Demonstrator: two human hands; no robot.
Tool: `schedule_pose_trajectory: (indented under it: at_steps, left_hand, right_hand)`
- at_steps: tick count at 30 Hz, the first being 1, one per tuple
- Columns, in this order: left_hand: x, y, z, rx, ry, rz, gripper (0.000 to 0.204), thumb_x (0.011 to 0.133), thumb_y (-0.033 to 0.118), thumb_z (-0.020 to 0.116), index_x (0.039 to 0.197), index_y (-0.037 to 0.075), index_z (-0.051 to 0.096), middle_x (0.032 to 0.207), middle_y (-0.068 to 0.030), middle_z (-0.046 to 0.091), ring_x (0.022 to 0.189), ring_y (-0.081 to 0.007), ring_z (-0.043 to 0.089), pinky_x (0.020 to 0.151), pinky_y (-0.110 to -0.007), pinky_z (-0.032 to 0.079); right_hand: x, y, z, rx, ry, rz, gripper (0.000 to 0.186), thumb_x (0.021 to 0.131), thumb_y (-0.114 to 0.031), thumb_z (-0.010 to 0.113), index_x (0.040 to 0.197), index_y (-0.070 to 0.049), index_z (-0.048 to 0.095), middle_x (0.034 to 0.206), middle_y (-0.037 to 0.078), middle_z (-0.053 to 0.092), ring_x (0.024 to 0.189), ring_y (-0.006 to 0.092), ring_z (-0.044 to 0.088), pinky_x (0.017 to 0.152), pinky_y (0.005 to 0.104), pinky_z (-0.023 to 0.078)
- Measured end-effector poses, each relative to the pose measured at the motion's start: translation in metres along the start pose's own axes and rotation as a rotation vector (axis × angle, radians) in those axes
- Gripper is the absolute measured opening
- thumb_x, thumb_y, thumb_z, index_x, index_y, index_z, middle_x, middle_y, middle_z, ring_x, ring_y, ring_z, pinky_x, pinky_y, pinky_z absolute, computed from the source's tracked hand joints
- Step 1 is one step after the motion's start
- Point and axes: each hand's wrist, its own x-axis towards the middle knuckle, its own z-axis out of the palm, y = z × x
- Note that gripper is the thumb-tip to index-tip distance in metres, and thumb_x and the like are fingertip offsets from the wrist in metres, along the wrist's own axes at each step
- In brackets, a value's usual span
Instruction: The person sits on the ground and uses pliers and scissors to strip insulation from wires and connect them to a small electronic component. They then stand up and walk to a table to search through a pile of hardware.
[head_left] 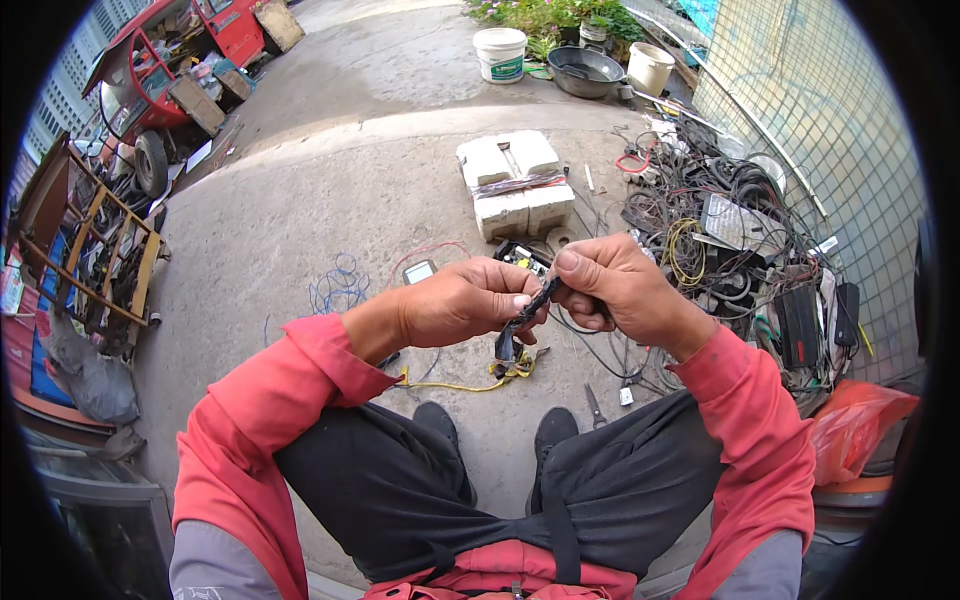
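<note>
Left hand: pinched tight, your left hand point(465, 300) had thumb and fingers clamped on the black, strip-like bundle point(508, 346)!
Right hand: fingers curled, your right hand point(622, 290) gripped its upper end.
Black bundle: up off the grey concrete floor point(260, 220), slanting between your hands.
Floor below: a thin yellow cable point(440, 384) lay there.
Beyond: a chunky off-white block point(505, 218) sat.
Your right: a tangled dark cable heap point(760, 185) sprawled!

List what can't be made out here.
All in the head view:
Black piece: its end at the right hand, hidden by that hand's fingers.
Grey device: its lower part, covered by the left hand.
Cable pile: too tangled and fine to trace through.
Red vehicle: its top, cut off by the upper edge.
</note>
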Motion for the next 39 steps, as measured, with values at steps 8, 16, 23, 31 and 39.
schedule_pose_trajectory:
  at_steps: [8,16,23,31,39]
  left_hand:
    - [-0.008,0.013,0.003,0.495,0.238,0.203,0.015,0.100,0.014,0.061,0.090,0.003,0.059,0.089,0.0028,0.057,0.082,-0.0042,0.048,0.072,-0.023,0.040]
    - [-0.020,0.020,0.004,0.953,0.472,0.414,0.004,0.093,0.001,0.062,0.090,-0.001,0.060,0.086,-0.0036,0.056,0.080,-0.0121,0.052,0.073,-0.027,0.043]
    - [-0.022,0.028,0.013,1.265,0.483,0.602,0.012,0.081,-0.011,0.064,0.087,-0.002,0.062,0.083,-0.0099,0.057,0.078,-0.0228,0.058,0.067,-0.033,0.046]
    - [-0.022,0.030,0.012,1.435,0.406,0.668,0.011,0.079,-0.009,0.068,0.085,0.001,0.067,0.078,-0.0091,0.054,0.075,-0.0248,0.056,0.066,-0.035,0.044]
    - [-0.026,0.028,0.006,1.484,0.520,0.612,0.009,0.078,-0.005,0.073,0.084,0.001,0.071,0.073,-0.0085,0.055,0.071,-0.0249,0.056,0.062,-0.036,0.043]
  right_hand:
    - [-0.002,-0.003,0.000,-0.083,0.024,0.108,0.035,0.100,-0.026,0.061,0.076,-0.001,0.064,0.061,-0.002,0.051,0.049,0.0034,0.042,0.043,0.0215,0.031]
    - [0.006,0.000,-0.006,-0.026,0.246,0.146,0.030,0.095,-0.021,0.064,0.072,-0.002,0.062,0.058,-0.003,0.049,0.044,0.0029,0.039,0.039,0.0215,0.028]
    - [0.011,0.004,-0.009,0.115,0.441,0.133,0.028,0.096,-0.020,0.062,0.074,-0.003,0.059,0.057,-0.004,0.047,0.042,0.0028,0.036,0.036,0.0204,0.027]
    - [0.012,0.008,-0.015,0.186,0.505,0.081,0.028,0.097,-0.020,0.062,0.074,-0.004,0.057,0.057,-0.004,0.046,0.043,0.0024,0.036,0.036,0.0197,0.028]
    - [0.017,0.007,-0.015,0.172,0.526,0.017,0.029,0.098,-0.021,0.062,0.077,-0.002,0.059,0.058,-0.004,0.046,0.045,0.0020,0.036,0.038,0.0192,0.029]
